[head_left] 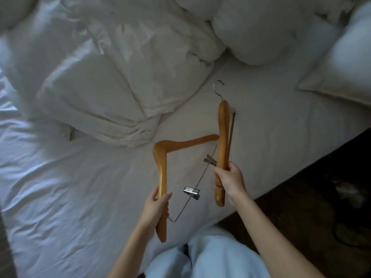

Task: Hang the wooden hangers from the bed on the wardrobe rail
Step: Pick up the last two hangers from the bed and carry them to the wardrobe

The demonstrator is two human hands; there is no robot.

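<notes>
Tan wood held over the bed (80, 187).
Left hand (155, 205) grips the clip hanger (160, 157); right hand (230, 179) grips the other hanger (223, 125), apparently edge-on.

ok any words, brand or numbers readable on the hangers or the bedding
None: no word, brand, number or sign can be read.
wooden clip hanger in the left hand: plain wood, ridged metal clips, no lettering.
wooden bar hanger in the right hand: dark mark near its lower end, too blurred to tell whether it is print.
duvet, sheet: no label visible.
</notes>
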